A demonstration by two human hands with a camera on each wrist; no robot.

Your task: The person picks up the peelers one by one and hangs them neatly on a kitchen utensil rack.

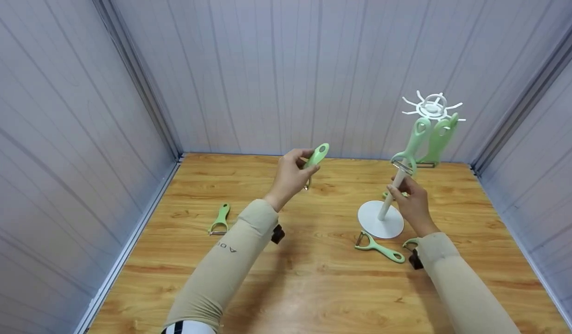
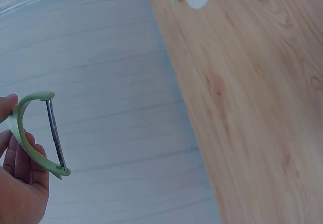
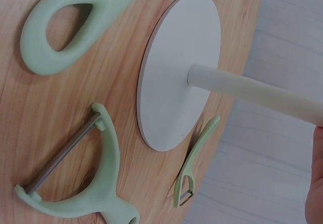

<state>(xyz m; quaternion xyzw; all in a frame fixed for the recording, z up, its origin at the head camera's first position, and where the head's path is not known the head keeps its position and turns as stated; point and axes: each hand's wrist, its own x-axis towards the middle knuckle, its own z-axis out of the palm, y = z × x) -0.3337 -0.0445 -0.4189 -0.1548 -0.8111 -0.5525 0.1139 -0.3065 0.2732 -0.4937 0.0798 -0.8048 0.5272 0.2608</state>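
A green peeler (image 1: 318, 156) is pinched in my left hand (image 1: 292, 176), held above the table with its holed handle end pointing up. The left wrist view shows its metal blade (image 2: 55, 134) and curved green head close to the fingers. My right hand (image 1: 412, 202) grips the post (image 1: 391, 199) of a white hook stand, whose round base (image 1: 381, 222) is on the table. Several hooks (image 1: 433, 107) spread from its top. A green peeler (image 1: 412, 146) hangs at the front, and at least one more peeler (image 1: 440, 141) hangs beside it.
On the wooden table (image 1: 323, 278) lie a peeler (image 1: 220, 220) at left, a peeler (image 1: 380, 247) before the base, and a peeler (image 1: 411, 242) partly under the right sleeve. Behind the stand another peeler (image 3: 194, 158) lies. Panel walls (image 1: 248, 83) enclose the table.
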